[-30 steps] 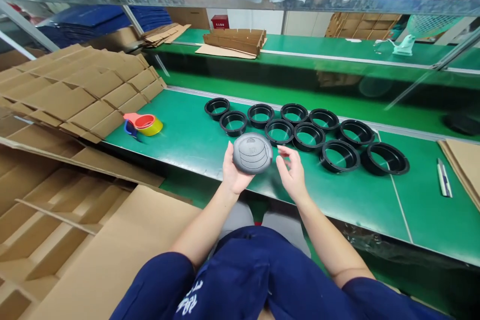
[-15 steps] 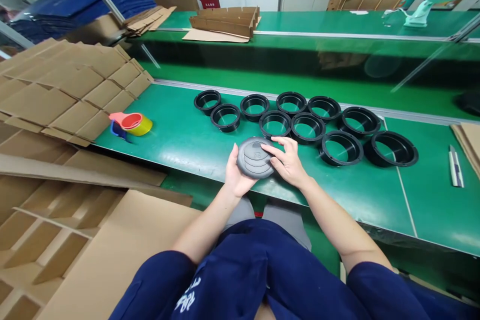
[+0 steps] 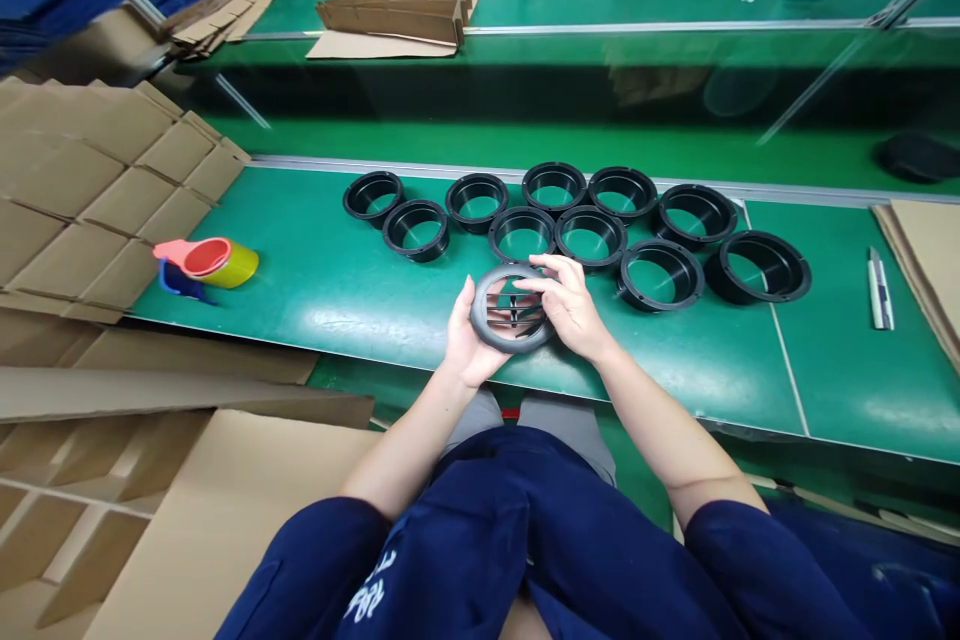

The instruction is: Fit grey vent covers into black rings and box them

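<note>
A round grey vent with open slats across its middle is held above the front edge of the green table. My left hand grips it from the left and below, its palm partly visible through the slats. The fingers of my right hand are bent over the vent's right side and touch it. Just behind my hands, several black rings stand in loose rows on the table.
A red and yellow scoop and blue item lie at the left, beside stacked cardboard dividers. On the right are a cutter knife and cardboard sheets. More cardboard fills the lower left.
The vent's face was closed with flat panels and now shows open slats. My right fingers have shifted slightly over it. The view has tilted down and moved right.
</note>
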The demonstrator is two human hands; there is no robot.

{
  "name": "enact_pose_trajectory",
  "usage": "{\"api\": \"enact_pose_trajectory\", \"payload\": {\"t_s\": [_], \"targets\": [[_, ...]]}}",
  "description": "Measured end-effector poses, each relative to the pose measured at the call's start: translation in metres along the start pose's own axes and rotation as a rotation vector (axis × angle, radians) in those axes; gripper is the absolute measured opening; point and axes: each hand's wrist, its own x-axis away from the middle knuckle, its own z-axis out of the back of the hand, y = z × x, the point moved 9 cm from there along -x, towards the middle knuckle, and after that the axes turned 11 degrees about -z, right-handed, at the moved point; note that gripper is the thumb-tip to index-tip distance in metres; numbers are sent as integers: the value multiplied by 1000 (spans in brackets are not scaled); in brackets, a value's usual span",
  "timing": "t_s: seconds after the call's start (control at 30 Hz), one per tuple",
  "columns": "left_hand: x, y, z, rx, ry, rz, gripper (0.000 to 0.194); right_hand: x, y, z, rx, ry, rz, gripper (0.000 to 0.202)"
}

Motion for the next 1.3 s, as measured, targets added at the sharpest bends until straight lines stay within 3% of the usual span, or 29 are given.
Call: {"api": "enact_pose_trajectory", "payload": {"t_s": [0.13, 0.83, 1.3], "targets": [[-1, -1, -1, -7, 4, 42, 60, 0, 3, 7, -108, 7, -101, 57], [6, 6, 18, -30, 116, 4, 49, 3, 1, -2, -125, -49, -119, 57], [9, 10, 15, -52, 42, -37, 50, 5, 1, -5, -164, -66, -117, 53]]}}
